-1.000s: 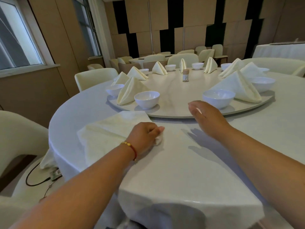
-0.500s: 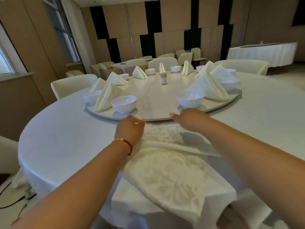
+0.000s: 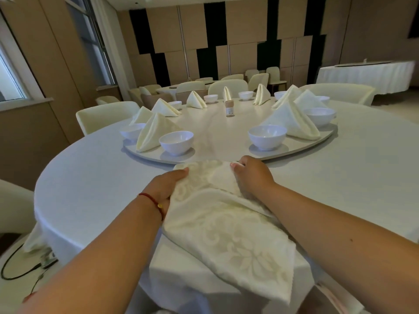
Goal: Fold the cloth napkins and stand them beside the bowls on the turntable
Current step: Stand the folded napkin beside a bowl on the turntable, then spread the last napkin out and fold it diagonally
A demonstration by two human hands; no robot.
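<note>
— Since a second ago, both hands have come together at the far end of the napkin [image 3: 229, 223]: the left hand [image 3: 169, 184], which was holding the cloth at the table's left edge, has dragged it round to the near edge, and the right hand [image 3: 251, 175], which hovered free, has taken hold too.

— How do they hold it now?

— The left hand grips the far left corner, thumb on top of the fabric. The right hand's fingers curl round the far right corner. The cloth runs from just short of the turntable [image 3: 226, 141] rim back toward the person, and its near corner hangs over the table [image 3: 90, 177] edge.

— How will it handle?

— By its look it is soft, light and limp; it drapes and creases wherever unsupported. Corners and hems are probably the best places to take it, since a pinch mid-cloth would only bunch it. The hanging end could drag the rest off the edge if both hands let go.

— Is there room to fold?

— Bare tablecloth lies left and right of the hands. Ahead, the rim is close, with a left bowl [image 3: 176, 142] and a right bowl [image 3: 267, 137] just beyond it. The gap between these two bowls holds no standing napkin, so it seems the likely place for this one.
</note>
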